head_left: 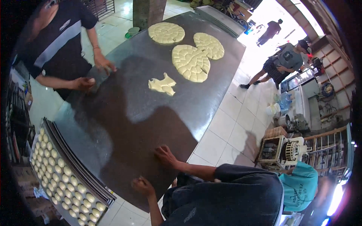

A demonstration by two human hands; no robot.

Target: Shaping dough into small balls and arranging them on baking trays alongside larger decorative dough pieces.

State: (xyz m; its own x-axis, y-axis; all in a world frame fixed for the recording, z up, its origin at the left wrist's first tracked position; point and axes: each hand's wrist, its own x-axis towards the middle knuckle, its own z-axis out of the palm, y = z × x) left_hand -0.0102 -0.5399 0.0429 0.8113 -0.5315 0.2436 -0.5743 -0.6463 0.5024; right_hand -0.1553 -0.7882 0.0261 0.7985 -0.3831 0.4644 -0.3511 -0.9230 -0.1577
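My left hand (142, 185) is over the near end of the dark metal table (130, 148), fingers loosely curled and slightly apart, with nothing visible in it. A little farther off, my right hand (164, 155) is at the table top with fingers bent and spread, holding nothing that I can see. Both hands are in shadow. Out past them lies a torn, irregular piece of pale dough (162, 84). Beyond it are a scored dough round (191, 63), a smaller scored round (209, 46) touching it, and another scored round (166, 32) at the far left.
Across the table at left, a person (60, 45) has both hands by a greyish flat thing. A tray (110, 199) of several small dough balls stands at near left. A post (149, 13) rises beyond the table. Other people and a machine (281, 150) are at right.
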